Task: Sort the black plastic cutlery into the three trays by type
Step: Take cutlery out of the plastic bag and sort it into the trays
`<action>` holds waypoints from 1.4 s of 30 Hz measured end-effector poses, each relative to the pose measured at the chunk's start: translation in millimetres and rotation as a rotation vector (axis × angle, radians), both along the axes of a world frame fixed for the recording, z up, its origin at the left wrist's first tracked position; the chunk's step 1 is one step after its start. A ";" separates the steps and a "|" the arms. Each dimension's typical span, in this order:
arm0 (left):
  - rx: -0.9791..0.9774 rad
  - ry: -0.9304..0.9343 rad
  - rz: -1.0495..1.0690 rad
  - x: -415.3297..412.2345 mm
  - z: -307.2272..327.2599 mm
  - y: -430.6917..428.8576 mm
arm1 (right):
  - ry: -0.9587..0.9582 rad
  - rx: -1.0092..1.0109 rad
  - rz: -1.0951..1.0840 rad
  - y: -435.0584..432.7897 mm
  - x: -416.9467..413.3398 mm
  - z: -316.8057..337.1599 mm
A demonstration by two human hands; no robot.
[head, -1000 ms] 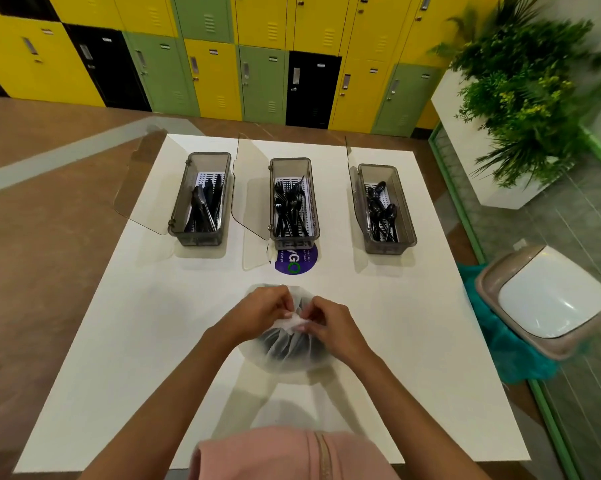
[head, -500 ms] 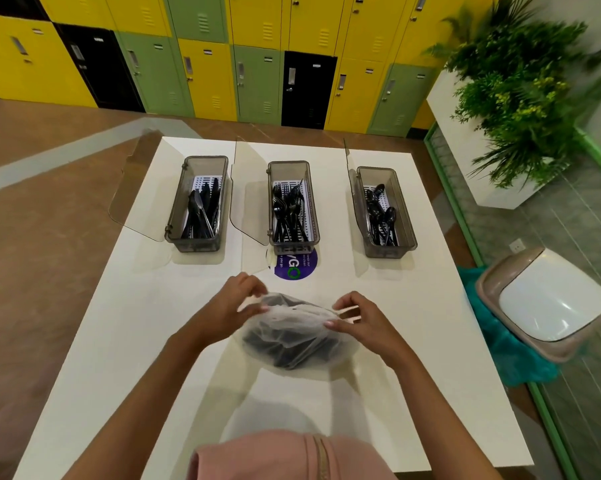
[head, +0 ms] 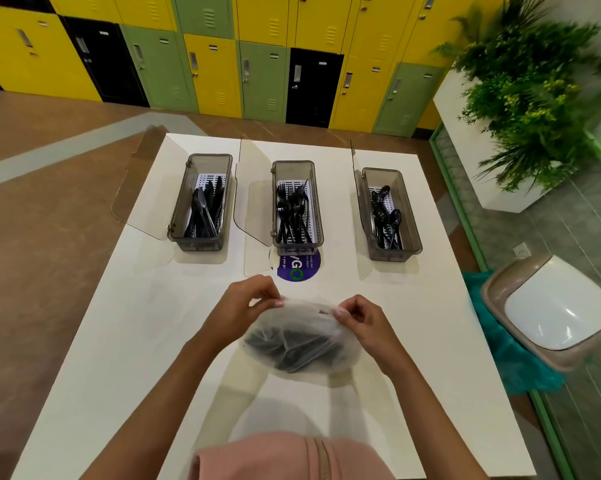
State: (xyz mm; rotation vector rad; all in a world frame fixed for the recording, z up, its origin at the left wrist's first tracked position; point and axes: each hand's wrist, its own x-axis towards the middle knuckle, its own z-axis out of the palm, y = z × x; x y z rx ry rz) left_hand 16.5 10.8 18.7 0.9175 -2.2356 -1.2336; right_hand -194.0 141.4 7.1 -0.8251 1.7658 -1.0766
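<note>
Black plastic cutlery (head: 292, 348) waiting to be sorted lies bunched inside a thin, cloudy bag (head: 309, 363) on the middle of the white table (head: 119, 341), closer to the near edge than the trays are. Along the far edge, starting from the far left corner, the left tray (head: 195, 244) holds knives (head: 205, 209). The middle tray (head: 297, 249) holds forks (head: 292, 213), and its near end covers part of a purple sticker (head: 300, 270). The right tray (head: 394, 256) holds spoons (head: 383, 213). Each tray has a clear lid swung open to its left. Nearer the person, the left hand (head: 247, 303) pinches the bag's top edge between thumb and fingertips. The bag sags onto the table between the hands, and the right hand (head: 364, 320) pinches the same edge on the other side, well apart from the left, so the mouth is drawn out between them. The film looks soft, slippery and easy to tear, so it is probably best held at the rim, as it is now, not around the bulge. The pieces inside should be light, stiff and smooth. They seem to lie crossed over one another, so a handful would likely come out tangled. Taking each one by its handle and lifting it clear of the rest looks the surer way, since fork tines could snag the film if dragged.
</note>
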 end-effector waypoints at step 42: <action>-0.434 -0.802 0.081 -9.9 32.3 16.0 | 0.669 0.226 0.462 -17.5 23.8 56.0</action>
